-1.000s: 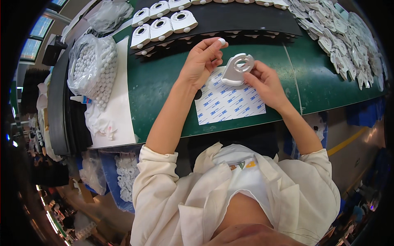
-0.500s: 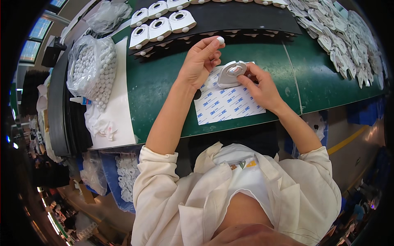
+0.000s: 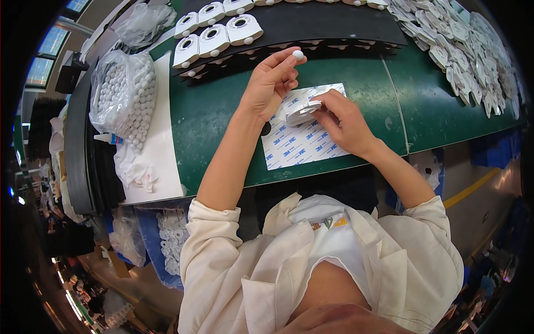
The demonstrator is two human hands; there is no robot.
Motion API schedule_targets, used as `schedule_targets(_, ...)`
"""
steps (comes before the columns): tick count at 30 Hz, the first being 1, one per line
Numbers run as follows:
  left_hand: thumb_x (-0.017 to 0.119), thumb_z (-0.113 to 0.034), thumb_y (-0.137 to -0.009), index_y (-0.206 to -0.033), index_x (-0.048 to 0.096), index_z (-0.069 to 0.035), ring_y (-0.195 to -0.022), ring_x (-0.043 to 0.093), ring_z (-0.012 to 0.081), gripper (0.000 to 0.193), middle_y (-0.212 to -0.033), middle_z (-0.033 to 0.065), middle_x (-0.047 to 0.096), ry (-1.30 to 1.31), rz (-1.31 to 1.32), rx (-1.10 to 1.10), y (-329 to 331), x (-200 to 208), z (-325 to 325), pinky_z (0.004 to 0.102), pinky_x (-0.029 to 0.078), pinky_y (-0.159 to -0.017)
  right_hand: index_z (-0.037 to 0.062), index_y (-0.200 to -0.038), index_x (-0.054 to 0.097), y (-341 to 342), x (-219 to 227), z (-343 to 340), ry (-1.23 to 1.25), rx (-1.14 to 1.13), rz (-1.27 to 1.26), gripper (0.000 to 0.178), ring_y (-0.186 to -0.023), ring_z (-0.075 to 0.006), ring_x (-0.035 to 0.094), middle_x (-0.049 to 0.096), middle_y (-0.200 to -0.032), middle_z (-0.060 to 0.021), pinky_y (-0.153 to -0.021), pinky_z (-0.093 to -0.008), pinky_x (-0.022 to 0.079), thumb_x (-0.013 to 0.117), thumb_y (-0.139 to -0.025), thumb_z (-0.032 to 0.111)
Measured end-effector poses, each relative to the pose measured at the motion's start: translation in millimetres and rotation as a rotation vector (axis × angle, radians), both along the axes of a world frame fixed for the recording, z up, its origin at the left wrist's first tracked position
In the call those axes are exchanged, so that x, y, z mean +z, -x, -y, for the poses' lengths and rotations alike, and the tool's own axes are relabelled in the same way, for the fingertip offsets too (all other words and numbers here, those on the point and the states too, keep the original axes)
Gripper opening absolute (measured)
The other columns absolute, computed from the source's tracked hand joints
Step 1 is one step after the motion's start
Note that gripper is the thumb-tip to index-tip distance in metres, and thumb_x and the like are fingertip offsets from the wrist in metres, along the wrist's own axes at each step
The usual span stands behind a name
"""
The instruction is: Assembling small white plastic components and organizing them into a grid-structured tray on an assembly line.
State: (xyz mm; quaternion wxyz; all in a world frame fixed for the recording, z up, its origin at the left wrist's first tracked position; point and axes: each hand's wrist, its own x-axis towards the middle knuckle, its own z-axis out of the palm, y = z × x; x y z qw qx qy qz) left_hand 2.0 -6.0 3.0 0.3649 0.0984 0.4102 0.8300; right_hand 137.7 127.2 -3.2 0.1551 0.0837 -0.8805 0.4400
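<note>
Between thumb and forefinger, my left hand (image 3: 271, 83) pinches a small white ball (image 3: 298, 55), held up above the green table. My right hand (image 3: 346, 123) grips a white plastic housing (image 3: 301, 113) by its right edge. The housing is tilted, seen nearly edge-on, over a printed white sheet (image 3: 289, 155) that lies near the table's front edge. My right fingers hide part of it. Ball and housing are apart. A small black disc (image 3: 266, 128) shows at the sheet's left edge, beside my left wrist.
Finished-looking housings with balls (image 3: 213, 40) stand in rows on a black board (image 3: 328, 25) at the back. Loose white parts (image 3: 453, 50) are heaped back right. At left are a clear bag of white balls (image 3: 123, 92), a glue bottle (image 3: 109, 138) and a crumpled white cloth (image 3: 135, 171).
My right hand has tipped the housing from facing up toward me to nearly edge-on, and shifted it slightly left and down. My left hand with the ball has hardly moved.
</note>
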Motion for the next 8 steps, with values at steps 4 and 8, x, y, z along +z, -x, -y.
schedule_targets(4, 0.061, -0.016, -0.085, -0.112, 0.056, -0.006, -0.067, 0.048, 0.0069, 0.029, -0.095, 0.0062, 0.061, 0.02, -0.041, -0.038, 2.8, -2.9, 3.2, 0.0197, 0.043, -0.058, 0.0032, -0.101, 0.053, -0.9, 3.8, -5.3, 0.426, 0.008, 0.252, 0.015, -0.071, -0.0131, 0.054, 0.058, -0.091, -0.005, -0.064, -0.0231, 0.044, 0.052, -0.086, 0.003)
schedule_targets(8, 0.06, -0.017, -0.086, -0.11, 0.057, -0.007, -0.067, 0.048, 0.0074, 0.027, -0.097, 0.0064, 0.061, 0.033, -0.052, -0.061, 2.7, -2.8, 2.7, 0.0202, 0.044, -0.058, 0.0074, -0.11, 0.05, 4.5, -8.2, -25.4, 1.148, 0.084, 0.323, 0.025, -0.093, -0.0135, 0.052, 0.056, -0.107, -0.0047, -0.081, -0.0265, 0.043, 0.056, -0.088, 0.018)
